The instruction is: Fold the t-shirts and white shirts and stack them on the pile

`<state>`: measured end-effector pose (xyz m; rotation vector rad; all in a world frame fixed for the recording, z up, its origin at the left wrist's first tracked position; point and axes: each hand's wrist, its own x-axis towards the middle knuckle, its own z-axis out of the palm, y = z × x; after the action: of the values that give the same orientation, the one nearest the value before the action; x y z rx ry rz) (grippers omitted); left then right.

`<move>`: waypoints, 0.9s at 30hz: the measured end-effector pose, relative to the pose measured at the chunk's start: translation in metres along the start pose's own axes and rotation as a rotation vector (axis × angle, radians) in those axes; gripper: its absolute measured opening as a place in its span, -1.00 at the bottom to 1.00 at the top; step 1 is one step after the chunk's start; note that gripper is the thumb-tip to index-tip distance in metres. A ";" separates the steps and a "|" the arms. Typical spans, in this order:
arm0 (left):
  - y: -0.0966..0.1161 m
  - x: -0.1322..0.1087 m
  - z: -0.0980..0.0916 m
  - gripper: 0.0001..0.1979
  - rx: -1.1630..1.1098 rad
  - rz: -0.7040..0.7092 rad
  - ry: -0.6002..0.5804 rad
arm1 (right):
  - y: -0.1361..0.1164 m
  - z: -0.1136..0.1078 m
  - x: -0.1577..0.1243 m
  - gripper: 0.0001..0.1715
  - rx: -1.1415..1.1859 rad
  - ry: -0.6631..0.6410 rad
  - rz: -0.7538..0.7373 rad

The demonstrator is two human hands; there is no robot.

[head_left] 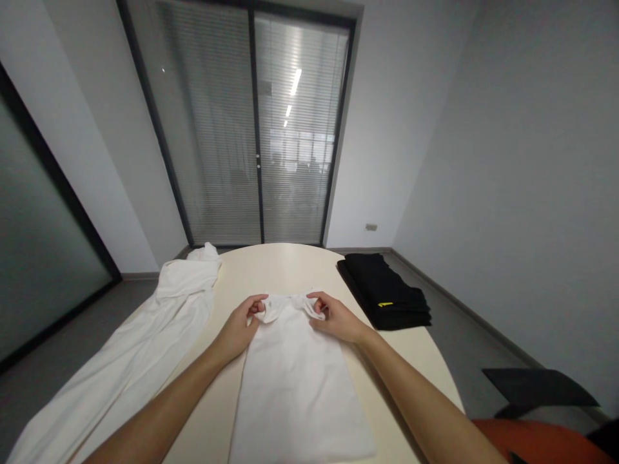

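A: What lay closest to you?

B: One white garment (297, 380), spread flat from the bottom centre of the frame up to just below its middle. Your two bare forearms came in from the lower left and lower right, one on either side of it. At the bottom right corner there was also one chair (536, 438), with an orange seat and one dark armrest (539, 386) in view.

A: And your grip?

B: Both hands were grasping. Your left hand (245, 324) pinched the left side of the garment's gathered far end between thumb and fingers; your right hand (336, 319) pinched the right side the same way. The two hands were apart, with the cloth between them.

A: What did you have around that?

B: One pale table (278, 267) with a curved far edge. Along its left side, from the lower left upward, ran a loose heap of white cloth (140, 348); you couldn't tell how many pieces it held. Right of centre sat one stack of folded black cloth (382, 293), layers too merged to count, with one small yellow mark (385, 304) on it.

A: Farthest from you?

B: Two glazed panels (213, 129) with blinds, upper centre, and one small wall plate (371, 227) to their lower right.
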<state>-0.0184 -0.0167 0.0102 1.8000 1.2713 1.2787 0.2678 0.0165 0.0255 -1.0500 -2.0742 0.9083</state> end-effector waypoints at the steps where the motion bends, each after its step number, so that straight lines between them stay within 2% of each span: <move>1: 0.001 -0.001 0.001 -0.51 0.021 -0.012 -0.007 | 0.000 0.002 0.000 -0.52 -0.062 0.006 0.016; 3: 0.001 -0.003 0.002 -0.50 0.067 -0.048 -0.026 | 0.000 0.006 0.001 -0.75 -0.196 0.050 0.022; 5: 0.001 -0.003 0.003 -0.53 0.093 -0.077 -0.052 | -0.002 0.010 0.002 -0.82 -0.293 0.088 0.006; 9: 0.003 -0.002 0.001 -0.69 0.086 -0.058 -0.075 | -0.008 0.011 0.001 -0.74 -0.294 0.088 -0.029; 12: 0.012 -0.004 0.000 -0.80 0.045 0.061 -0.079 | -0.016 0.005 -0.003 -0.73 -0.192 0.068 -0.079; 14: 0.020 -0.007 0.001 -0.80 -0.010 0.122 -0.082 | -0.021 0.001 -0.005 -0.71 -0.093 0.078 -0.128; 16: 0.025 -0.011 0.004 -0.63 -0.081 0.086 -0.113 | -0.024 -0.001 -0.006 -0.59 -0.015 0.086 -0.137; 18: 0.025 -0.013 0.008 -0.33 -0.143 -0.005 -0.181 | -0.022 0.001 -0.005 -0.46 -0.005 0.076 -0.091; 20: 0.020 -0.013 0.011 -0.18 -0.165 -0.076 -0.237 | -0.018 0.004 -0.003 -0.43 -0.036 0.059 -0.049; 22: 0.014 -0.011 0.014 -0.23 -0.134 -0.093 -0.223 | -0.014 0.008 -0.001 -0.52 -0.048 0.047 -0.050; 27: 0.011 -0.007 0.013 -0.62 -0.015 -0.064 -0.199 | -0.012 0.012 0.003 -0.66 -0.068 0.056 -0.072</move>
<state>-0.0029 -0.0265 0.0119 1.8113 1.1956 1.0433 0.2519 0.0099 0.0292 -1.0172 -2.0953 0.7689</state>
